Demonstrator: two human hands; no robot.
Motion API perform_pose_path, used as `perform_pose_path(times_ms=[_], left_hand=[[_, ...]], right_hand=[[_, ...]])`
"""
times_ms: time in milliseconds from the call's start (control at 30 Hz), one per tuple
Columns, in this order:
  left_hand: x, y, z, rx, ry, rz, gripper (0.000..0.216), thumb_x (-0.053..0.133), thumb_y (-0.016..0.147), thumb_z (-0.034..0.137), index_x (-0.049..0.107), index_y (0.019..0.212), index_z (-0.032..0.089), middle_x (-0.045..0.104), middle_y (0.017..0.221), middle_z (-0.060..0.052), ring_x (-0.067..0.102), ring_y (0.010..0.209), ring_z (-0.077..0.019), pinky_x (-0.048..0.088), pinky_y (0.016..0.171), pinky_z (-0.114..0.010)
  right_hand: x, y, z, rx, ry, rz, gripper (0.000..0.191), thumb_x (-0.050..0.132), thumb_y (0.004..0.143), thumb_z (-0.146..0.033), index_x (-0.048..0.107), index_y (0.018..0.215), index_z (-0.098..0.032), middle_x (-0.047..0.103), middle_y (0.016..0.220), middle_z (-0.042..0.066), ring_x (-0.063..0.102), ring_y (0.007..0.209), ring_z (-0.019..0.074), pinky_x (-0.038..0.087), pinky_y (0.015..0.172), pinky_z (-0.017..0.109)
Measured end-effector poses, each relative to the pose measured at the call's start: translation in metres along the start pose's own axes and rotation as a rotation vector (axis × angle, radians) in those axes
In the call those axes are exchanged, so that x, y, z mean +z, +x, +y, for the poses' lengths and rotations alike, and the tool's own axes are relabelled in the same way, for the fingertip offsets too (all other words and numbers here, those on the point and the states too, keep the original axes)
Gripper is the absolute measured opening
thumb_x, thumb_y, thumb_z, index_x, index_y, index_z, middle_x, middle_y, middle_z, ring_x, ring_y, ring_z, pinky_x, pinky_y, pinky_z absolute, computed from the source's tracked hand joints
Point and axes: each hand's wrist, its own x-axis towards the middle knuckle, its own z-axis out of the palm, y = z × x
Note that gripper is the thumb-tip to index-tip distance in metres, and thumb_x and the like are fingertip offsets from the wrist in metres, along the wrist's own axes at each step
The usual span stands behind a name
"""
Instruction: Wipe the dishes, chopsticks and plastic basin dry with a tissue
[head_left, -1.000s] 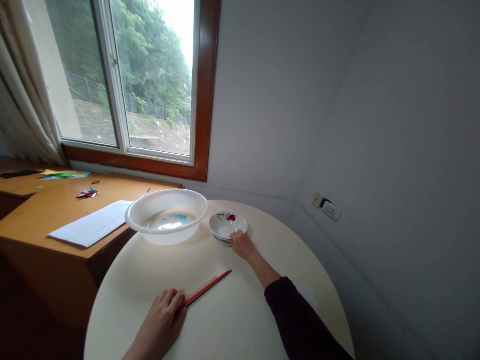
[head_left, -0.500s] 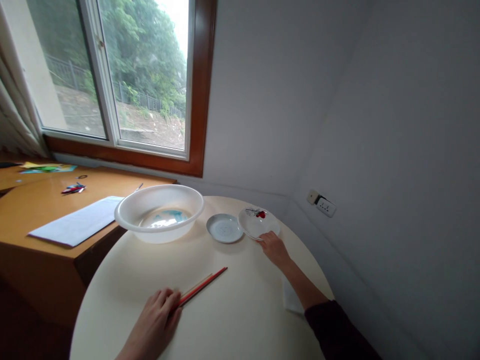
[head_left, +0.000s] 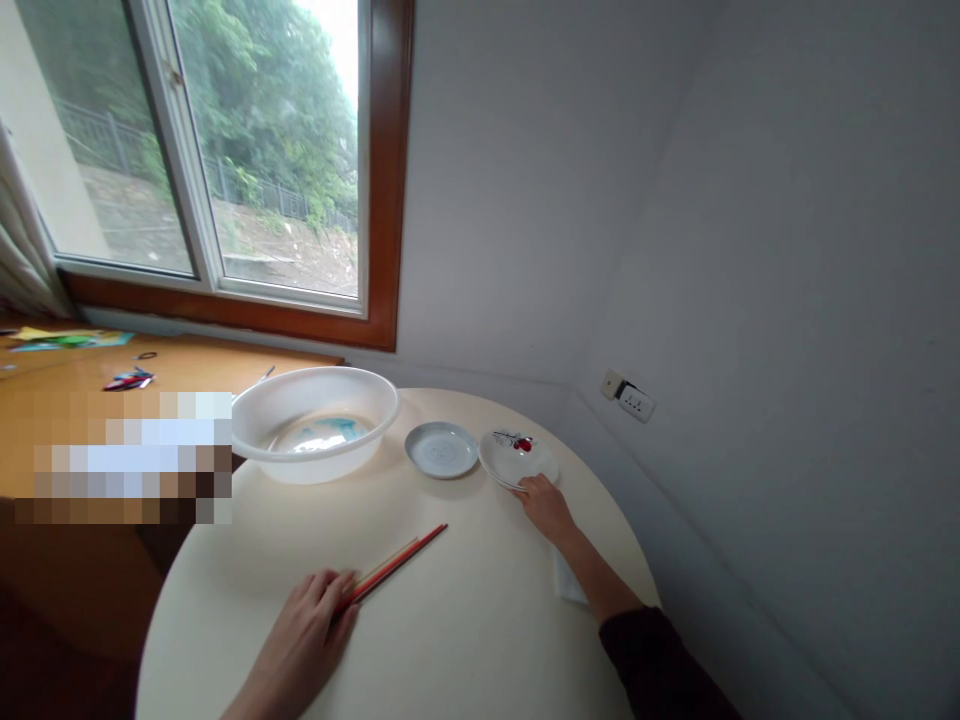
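Observation:
My left hand (head_left: 306, 625) rests low on the round table, its fingers closed around the ends of a few thin chopsticks (head_left: 397, 562), red, tan and dark, which point away to the right. Toward the back, my right hand (head_left: 546, 508) pinches the near rim of a white plate (head_left: 510, 468) decorated with a red flower and dark stems. That plate appears to rest on the table. Just left of it lies a pale grey-blue plate (head_left: 441, 450), their rims close together. My right thumb is partly hidden.
A large translucent basin (head_left: 315, 458) with a blue patch inside stands at the table's back left. Under my right forearm lies a white folded item (head_left: 570, 580). An orange-brown desk (head_left: 202, 352) adjoins on the left, partly pixelated. A wall socket (head_left: 636, 402) is at right.
The flowered plate in my right hand has come down and slightly right, away from the grey-blue plate's edge. My left hand keeps hold of the chopsticks. The view has shifted slightly.

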Motion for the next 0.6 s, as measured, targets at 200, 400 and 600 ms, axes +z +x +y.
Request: perform_pose_path(times_ms=[200,400,600], left_hand=[[-0.001,-0.001,0.001,-0.017,0.012,-0.021,0.025,0.049,0.081,0.030,0.061,0.100,0.020,0.065,0.089,-0.007,0.061,0.081,-0.0217,0.051,0.075,-0.035],[-0.010,0.003,0.010,-0.061,0.071,-0.166,0.025,0.043,0.083,0.027,0.062,0.095,0.017,0.064,0.090,-0.010,0.061,0.083,-0.0219,0.049,0.077,-0.035],[-0.026,0.030,0.033,-0.153,0.316,-0.568,0.033,0.039,0.074,0.009,0.059,0.101,0.008,0.063,0.099,-0.017,0.058,0.096,-0.0265,0.042,0.085,-0.037]], right_hand=[[-0.006,-0.002,-0.007,0.040,0.053,0.063,0.019,0.051,0.084,-0.022,0.062,0.098,-0.015,0.064,0.099,0.011,0.054,0.100,0.0218,0.042,0.085,0.029],[-0.024,-0.027,-0.011,0.064,0.099,0.219,0.037,0.052,0.083,-0.023,0.050,0.119,-0.016,0.055,0.119,0.011,0.047,0.113,0.0217,0.036,0.096,0.034],[-0.016,-0.063,-0.008,0.005,0.127,0.522,0.021,0.043,0.087,-0.023,0.060,0.096,-0.015,0.065,0.094,0.010,0.057,0.090,0.0212,0.043,0.084,0.034]])
